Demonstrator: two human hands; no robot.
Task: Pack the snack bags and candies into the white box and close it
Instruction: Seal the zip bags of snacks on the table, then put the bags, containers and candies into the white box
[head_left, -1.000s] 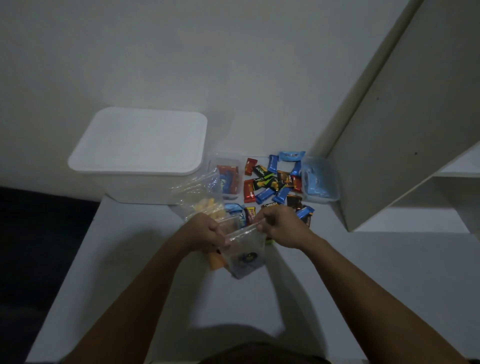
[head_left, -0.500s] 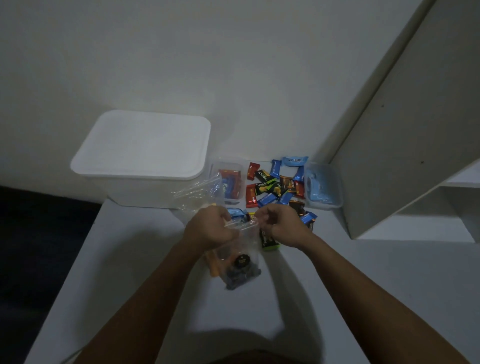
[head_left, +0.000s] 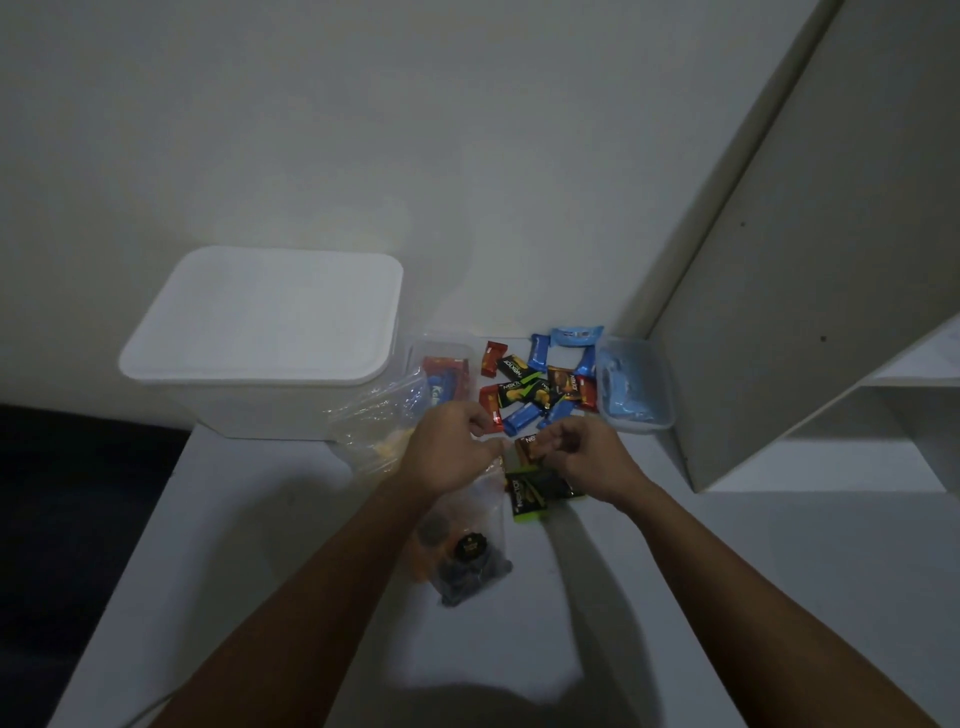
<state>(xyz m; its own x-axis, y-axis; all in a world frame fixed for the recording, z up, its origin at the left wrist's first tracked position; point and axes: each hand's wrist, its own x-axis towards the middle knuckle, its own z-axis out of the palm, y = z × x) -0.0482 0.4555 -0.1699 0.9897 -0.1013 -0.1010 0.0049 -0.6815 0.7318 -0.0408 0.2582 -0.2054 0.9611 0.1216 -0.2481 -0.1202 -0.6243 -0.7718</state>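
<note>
Nothing has gone into the white box (head_left: 270, 332) yet, as far as you can see: it sits at the left of the frame against the wall with its lid on, so you will have to open it before any packing starts. Your left hand (head_left: 451, 451) is curled at the top edge of a clear snack bag (head_left: 462, 551) that lies on the surface (head_left: 727, 597) below it, with dark round pieces and something orange inside; it looks like you are still sealing or handling that bag. Your right hand (head_left: 587, 457) is curled too, fingers drawn in just above two dark green-edged packets (head_left: 535, 491) (whether it pinches the bag's edge, a candy, or nothing, I cannot tell).

Left to do, by my reading: nearly everything. A second clear bag (head_left: 376, 421) with yellowish contents rests just beside the box's lower right corner. Most of the loose candies (head_left: 535, 384), red, blue and dark wrappers, lie in a scatter near the wall, between two small clear tubs (head_left: 636, 387).

Dim light blurs the wrapper print, both hands cover the bag's mouth, and the left tub is partly hidden behind the second bag. The box's inside is out of sight.
</note>
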